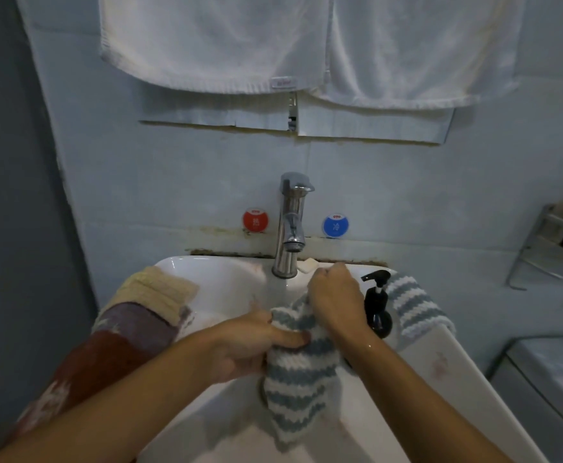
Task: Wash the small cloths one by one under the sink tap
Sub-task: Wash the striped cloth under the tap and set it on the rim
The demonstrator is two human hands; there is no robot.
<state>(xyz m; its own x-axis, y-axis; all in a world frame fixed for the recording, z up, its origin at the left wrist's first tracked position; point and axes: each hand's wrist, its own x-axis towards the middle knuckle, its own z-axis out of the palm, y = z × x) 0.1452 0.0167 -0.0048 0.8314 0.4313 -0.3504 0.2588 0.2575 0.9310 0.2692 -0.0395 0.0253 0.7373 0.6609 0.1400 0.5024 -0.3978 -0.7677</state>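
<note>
Both hands are gripping a striped cloth (298,379) over the sink (226,285), below the tap (292,225): the left hand (256,345) is pinching its side, the right hand (335,300) is clutching its top.

pale tiled wall (173,182), white towels (213,41), dim light

Both bare forearms reach forward and converge over the basin. The left hand (253,345) grips the blue-and-white striped knitted cloth (298,379) from the side, thumb laid across it; the right hand (337,299), knuckles up, pinches its bunched top edge.
</note>
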